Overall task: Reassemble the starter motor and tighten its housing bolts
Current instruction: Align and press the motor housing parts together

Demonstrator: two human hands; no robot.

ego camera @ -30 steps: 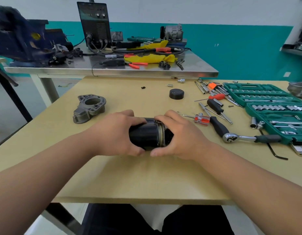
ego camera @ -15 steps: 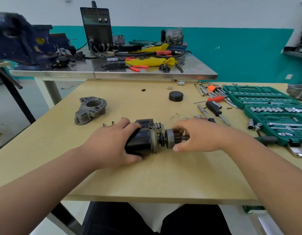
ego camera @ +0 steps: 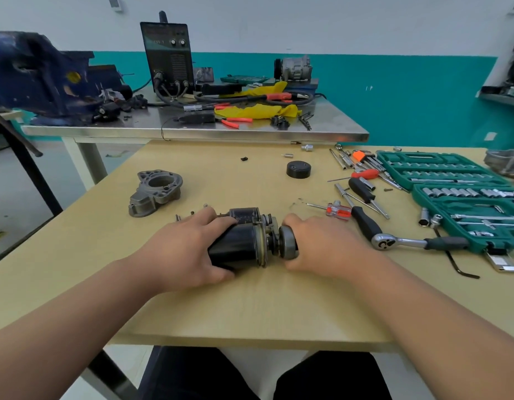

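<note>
The black starter motor body (ego camera: 238, 243) lies on its side on the wooden table (ego camera: 250, 307), its solenoid (ego camera: 244, 213) behind it. My left hand (ego camera: 189, 249) grips the black body from the left. The shaft end with the metal drive gear (ego camera: 287, 241) sticks out to the right, and my right hand (ego camera: 322, 246) grips that gear end. The grey nose housing (ego camera: 154, 190) lies apart at the left. A few small bolts (ego camera: 189, 213) lie just behind my left hand. A ratchet wrench (ego camera: 408, 241) lies to the right.
A black round cap (ego camera: 298, 169) sits further back. Screwdrivers (ego camera: 362, 192) and loose sockets lie right of centre, beside two open green socket cases (ego camera: 452, 180). Behind is a steel bench (ego camera: 192, 129) with a blue vise (ego camera: 39, 76), a welder (ego camera: 167, 57) and yellow rags.
My right hand slid right off the body, uncovering the shaft and drive gear, and now holds the gear end. My left hand kept its hold on the black body.
</note>
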